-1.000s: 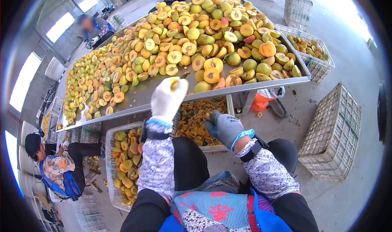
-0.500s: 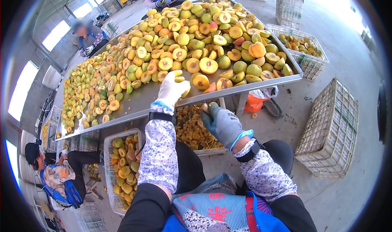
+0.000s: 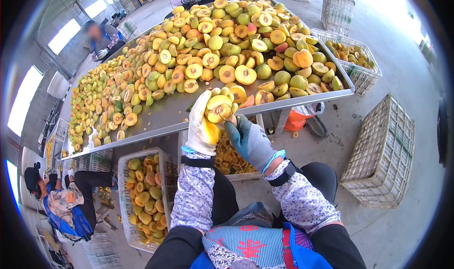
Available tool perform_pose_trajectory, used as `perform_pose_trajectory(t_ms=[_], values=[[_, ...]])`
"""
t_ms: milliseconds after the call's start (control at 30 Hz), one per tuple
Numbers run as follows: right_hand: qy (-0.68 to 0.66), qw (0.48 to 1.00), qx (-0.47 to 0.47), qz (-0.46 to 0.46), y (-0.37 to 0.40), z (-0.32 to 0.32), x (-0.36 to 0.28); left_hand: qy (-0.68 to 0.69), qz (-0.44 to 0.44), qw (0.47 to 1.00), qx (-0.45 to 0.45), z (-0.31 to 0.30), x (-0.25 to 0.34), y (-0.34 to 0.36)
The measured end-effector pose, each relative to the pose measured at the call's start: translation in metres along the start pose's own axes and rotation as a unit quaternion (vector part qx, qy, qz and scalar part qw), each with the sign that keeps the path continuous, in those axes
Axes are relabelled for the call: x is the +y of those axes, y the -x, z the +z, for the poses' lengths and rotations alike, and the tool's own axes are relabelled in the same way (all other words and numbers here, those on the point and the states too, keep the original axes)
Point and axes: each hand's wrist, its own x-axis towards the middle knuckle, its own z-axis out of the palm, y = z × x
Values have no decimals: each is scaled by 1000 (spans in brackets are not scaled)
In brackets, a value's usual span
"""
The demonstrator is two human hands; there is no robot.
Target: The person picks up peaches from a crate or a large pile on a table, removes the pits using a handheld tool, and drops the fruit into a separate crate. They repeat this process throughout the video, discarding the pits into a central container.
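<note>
My left hand, in a stained white glove, is closed round a halved peach with its cut face turned up. My right hand, in a grey and blue glove, grips a small tool with a thin wire loop. The loop lies against the cut face of the peach half; its handle is mostly hidden by the fingers. Both hands are at the near edge of a metal table heaped with halved peaches. Under them stands a crate of yellow-brown fruit scraps.
A white crate of peach halves stands left of my legs. Another filled crate is beyond the table's right end. An upturned crate and an orange bag are on the right. Co-workers sit around the left and far sides.
My left hand has come back from the heap toward my body with a peach half, palm now up. My right hand has moved slightly left and brought the wire loop onto the fruit.
</note>
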Motion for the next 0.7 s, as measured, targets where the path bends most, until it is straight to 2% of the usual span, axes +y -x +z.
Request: perform_pose_trajectory(t_ms=[67, 133, 167, 233, 333, 500, 633, 700], values=[[-5, 1000, -11, 10, 1, 2, 1, 166, -119, 979, -16, 14, 17, 4], [-29, 999, -16, 17, 2, 7, 4, 146, -107, 981, -67, 14, 20, 7], [-87, 996, -17, 15, 3, 12, 7, 136, -100, 981, -93, 13, 20, 8], [-201, 979, -18, 10, 4, 22, 12, 151, -108, 981, -59, 14, 19, 11], [-237, 970, -34, 41, 5, 29, 17, 127, -96, 987, 16, 25, 15, 20], [-213, 974, -60, 39, 12, 34, 17, 81, -79, 986, 123, 37, 12, 29], [-160, 982, -95, 25, 18, 29, 16, 14, -97, 993, 62, 25, 15, 28], [-225, 969, -97, 45, 21, 39, 18, -2, -100, 993, 58, 25, 18, 29]])
